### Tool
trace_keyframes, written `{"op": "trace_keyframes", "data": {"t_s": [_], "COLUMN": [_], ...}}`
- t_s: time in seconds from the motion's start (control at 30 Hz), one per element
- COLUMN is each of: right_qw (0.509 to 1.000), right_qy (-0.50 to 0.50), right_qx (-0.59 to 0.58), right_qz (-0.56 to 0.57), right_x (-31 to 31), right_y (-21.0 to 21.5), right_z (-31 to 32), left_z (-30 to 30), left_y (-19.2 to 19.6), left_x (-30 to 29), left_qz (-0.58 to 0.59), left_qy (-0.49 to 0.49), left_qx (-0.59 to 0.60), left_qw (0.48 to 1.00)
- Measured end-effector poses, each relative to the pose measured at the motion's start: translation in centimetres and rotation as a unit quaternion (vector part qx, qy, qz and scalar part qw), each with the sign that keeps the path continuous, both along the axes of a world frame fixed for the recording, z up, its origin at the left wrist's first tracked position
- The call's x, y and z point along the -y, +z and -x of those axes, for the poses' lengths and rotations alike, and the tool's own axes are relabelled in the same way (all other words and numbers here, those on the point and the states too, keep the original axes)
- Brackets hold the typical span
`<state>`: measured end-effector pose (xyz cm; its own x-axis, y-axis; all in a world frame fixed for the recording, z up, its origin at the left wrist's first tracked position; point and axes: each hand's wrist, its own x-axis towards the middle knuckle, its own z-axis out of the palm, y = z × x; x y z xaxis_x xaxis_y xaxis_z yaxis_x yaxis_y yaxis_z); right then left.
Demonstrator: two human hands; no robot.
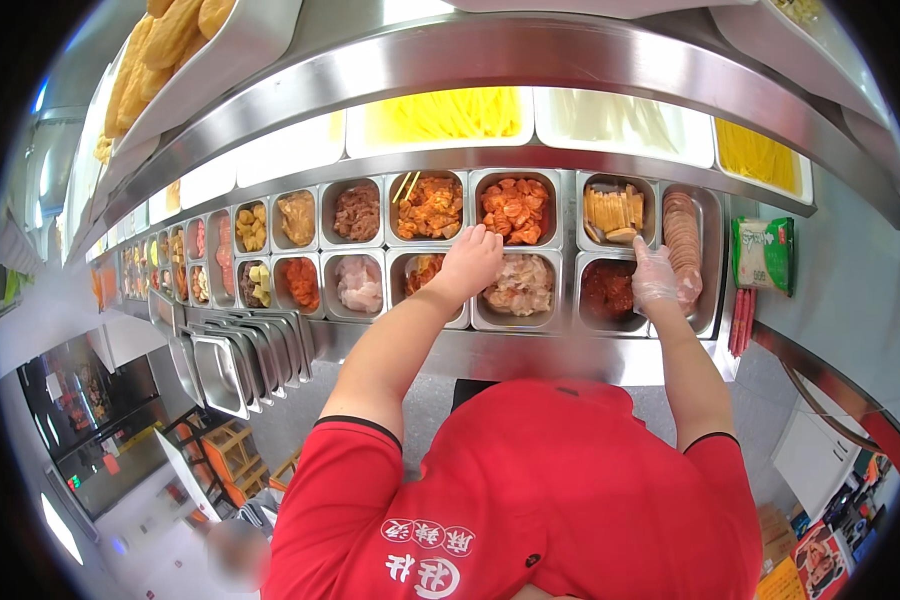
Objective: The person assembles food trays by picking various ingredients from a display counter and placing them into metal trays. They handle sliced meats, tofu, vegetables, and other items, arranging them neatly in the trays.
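Observation:
My bare left hand (473, 262) is palm down over the rims where several steel pans meet, fingers loosely curled; its underside is hidden. Ahead of it are a pan of red-sauced meat chunks (515, 208) and a pan of orange marinated meat (432, 208) with two thin sticks. Pale sliced meat (520, 285) lies just right of that wrist. In a clear plastic glove, my right hand (655, 275) reaches between the tan slices (613, 208) and a long row of round pinkish slices (682, 235). Its thumb points up by the nearest tan slice. A dark red sauced food (607, 290) sits beside its wrist.
White trays of yellow strips (450, 115) and whitish strands (615, 122) stand on the shelf behind. Spare steel pans (235, 365) hang at the counter's left front. A green and white packet (763, 256) and red sticks (741, 322) are at the right.

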<state>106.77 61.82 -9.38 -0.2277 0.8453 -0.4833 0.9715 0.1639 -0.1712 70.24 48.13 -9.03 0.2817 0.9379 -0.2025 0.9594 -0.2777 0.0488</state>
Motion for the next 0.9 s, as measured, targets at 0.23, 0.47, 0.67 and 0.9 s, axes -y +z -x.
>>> {"op": "trace_keyframes", "data": {"t_s": [0.23, 0.47, 0.67, 0.9], "right_qw": [1.000, 0.999, 0.998, 0.992], "right_qy": [0.017, 0.002, -0.018, 0.064], "right_qx": [-0.021, -0.021, -0.047, 0.029], "right_qz": [-0.007, 0.050, 0.043, 0.107], "right_x": [-0.4, -0.9, -0.9, -2.5], "right_y": [-0.1, 1.7, 1.6, 3.6], "right_z": [-0.4, 0.0, 0.2, -0.3], "left_z": [-0.6, -0.9, -0.6, -0.6], "left_y": [-0.4, -0.1, 0.1, 0.5], "left_x": [-0.3, -0.3, -0.4, 0.1], "left_qz": [-0.022, 0.023, 0.041, 0.052], "left_qy": [0.003, 0.023, 0.034, 0.050], "left_qx": [-0.019, -0.020, -0.021, 0.026], "left_qw": [1.000, 0.999, 0.998, 0.997]}}
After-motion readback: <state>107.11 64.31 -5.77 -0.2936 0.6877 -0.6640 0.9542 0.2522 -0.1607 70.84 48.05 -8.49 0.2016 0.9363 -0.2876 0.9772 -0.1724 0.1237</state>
